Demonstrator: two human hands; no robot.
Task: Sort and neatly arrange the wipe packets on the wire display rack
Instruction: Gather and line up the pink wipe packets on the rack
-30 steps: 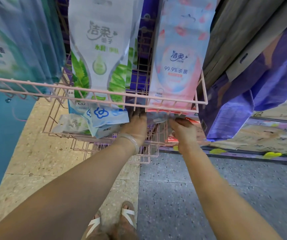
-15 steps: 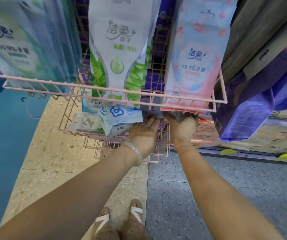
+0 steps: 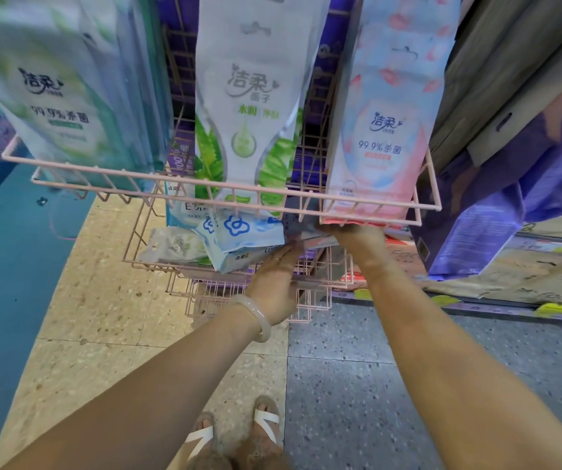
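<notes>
Under the pink wire rack (image 3: 428, 184), the right hand (image 3: 357, 237) grips a grey wipe packet (image 3: 310, 240). The left hand (image 3: 274, 283) lies flat, fingers straight, touching the packet's near edge beside a blue-flowered packet (image 3: 238, 232).

The right hand (image 3: 357, 237) reaches under the top basket (image 3: 225, 189), so its fingertips are hidden behind the pink wire and the pink packet (image 3: 379, 137). What it holds, a flat greyish packet (image 3: 310, 239), is mostly covered. The teal packets (image 3: 59, 96) at upper left are blurred and cut off by the frame edge.
</notes>
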